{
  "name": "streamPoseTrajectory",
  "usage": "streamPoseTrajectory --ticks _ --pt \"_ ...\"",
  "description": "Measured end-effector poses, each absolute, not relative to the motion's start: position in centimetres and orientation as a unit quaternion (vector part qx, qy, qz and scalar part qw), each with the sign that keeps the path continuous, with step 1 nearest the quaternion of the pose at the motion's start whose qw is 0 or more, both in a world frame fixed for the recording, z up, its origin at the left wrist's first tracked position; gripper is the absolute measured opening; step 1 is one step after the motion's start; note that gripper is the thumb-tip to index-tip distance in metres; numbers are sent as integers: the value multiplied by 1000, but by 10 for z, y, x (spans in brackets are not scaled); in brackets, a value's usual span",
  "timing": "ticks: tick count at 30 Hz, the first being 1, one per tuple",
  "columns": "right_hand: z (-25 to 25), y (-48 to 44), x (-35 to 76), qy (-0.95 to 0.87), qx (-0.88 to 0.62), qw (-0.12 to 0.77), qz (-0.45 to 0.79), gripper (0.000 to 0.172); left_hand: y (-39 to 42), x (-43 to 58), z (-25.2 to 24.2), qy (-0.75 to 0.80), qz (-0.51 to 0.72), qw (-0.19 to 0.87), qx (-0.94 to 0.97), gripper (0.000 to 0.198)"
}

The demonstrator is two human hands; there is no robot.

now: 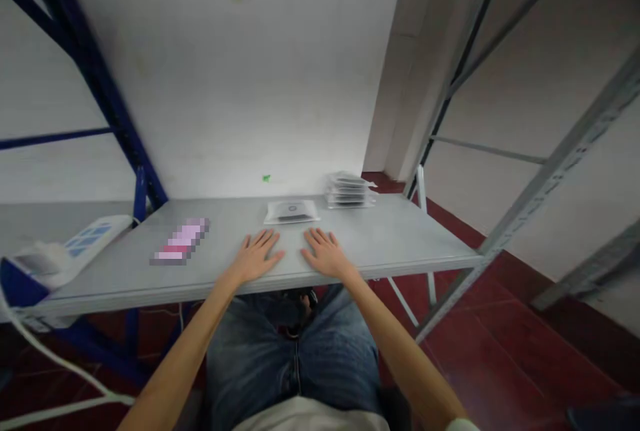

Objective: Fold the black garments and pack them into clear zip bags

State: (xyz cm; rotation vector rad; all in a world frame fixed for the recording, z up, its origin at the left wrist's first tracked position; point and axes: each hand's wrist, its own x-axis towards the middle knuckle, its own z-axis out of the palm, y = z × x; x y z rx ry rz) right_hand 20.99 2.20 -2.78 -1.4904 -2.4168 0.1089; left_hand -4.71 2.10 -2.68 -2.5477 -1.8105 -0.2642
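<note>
As fingers (321, 239) rest, packet (292, 210) ahead, stack (349, 191) right

A left hand (255, 257) and right hand (327, 255) lie flat mid-frame on a gray tabletop (400, 237), below a packet (291, 211).

the single packet (291, 213) is whitish, the shelf (395, 237) grey.

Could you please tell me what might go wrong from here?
The stack of white packets looks uneven near the back edge of the table, so a bump might topple it. The white cable appears close to the left forearm, which could perhaps snag it.
</note>
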Motion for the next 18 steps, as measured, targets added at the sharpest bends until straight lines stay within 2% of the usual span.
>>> streamPoseTrajectory --ticks 18 --pt "-29 21 210 -826 -546 135 29 68 17 -45 -25 -583 -77 0 -809 73"
